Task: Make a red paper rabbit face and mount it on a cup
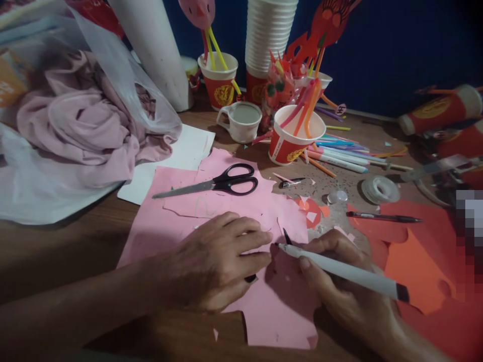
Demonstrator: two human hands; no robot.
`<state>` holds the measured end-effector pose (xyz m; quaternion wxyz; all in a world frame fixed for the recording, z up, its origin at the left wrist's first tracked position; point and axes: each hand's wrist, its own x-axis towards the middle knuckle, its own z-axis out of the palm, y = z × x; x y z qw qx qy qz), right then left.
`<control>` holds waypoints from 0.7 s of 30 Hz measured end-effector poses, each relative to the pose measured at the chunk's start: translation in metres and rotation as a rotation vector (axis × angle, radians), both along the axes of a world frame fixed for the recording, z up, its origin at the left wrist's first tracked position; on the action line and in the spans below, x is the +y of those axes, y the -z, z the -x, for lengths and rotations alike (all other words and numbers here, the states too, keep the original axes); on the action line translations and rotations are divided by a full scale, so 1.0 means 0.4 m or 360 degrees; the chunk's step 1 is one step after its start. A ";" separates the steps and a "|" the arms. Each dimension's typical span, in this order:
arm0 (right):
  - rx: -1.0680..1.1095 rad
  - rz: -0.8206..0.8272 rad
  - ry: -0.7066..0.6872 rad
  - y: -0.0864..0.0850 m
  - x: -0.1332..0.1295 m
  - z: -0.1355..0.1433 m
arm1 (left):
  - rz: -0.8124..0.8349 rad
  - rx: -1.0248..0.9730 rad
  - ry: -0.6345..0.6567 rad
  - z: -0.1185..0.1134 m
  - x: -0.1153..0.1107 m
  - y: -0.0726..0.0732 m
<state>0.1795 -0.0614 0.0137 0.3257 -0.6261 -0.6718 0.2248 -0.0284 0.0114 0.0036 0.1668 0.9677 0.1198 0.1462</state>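
Observation:
Pink paper (281, 311) with cut, uneven edges lies on the wooden table. My left hand (222, 259) rests flat on it, fingers slightly apart and pointing right, with small black pieces showing by the fingertips. In my right hand (339, 281) is a white marker (347, 271) with a black end, held between thumb and fingers, its tip at the pink paper just right of my left fingertips. A small black pointed shape (287, 236) shows beside the tip. Black-handled scissors (230, 181) lie on the paper beyond my left hand, blades pointing left.
Behind stand a paper cup with pipe cleaners (281, 143), a white cup (243, 123) and stacked cups (269, 35). Markers (339, 158), a tape roll (380, 189), a pen (385, 217) and orange paper (415, 271) lie right. A plastic bag with pink cloth (83, 115) sits left.

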 end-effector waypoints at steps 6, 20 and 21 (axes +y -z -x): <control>0.0033 0.0029 0.0027 0.011 -0.002 -0.001 | 0.0009 0.0035 0.0007 0.002 0.003 -0.003; -0.0039 -0.0029 -0.0031 0.011 -0.001 0.003 | -0.0010 0.0081 -0.0002 0.002 0.001 0.000; -0.0059 -0.0041 -0.0044 0.012 -0.002 0.002 | -0.0017 0.0081 -0.0001 0.002 0.001 0.000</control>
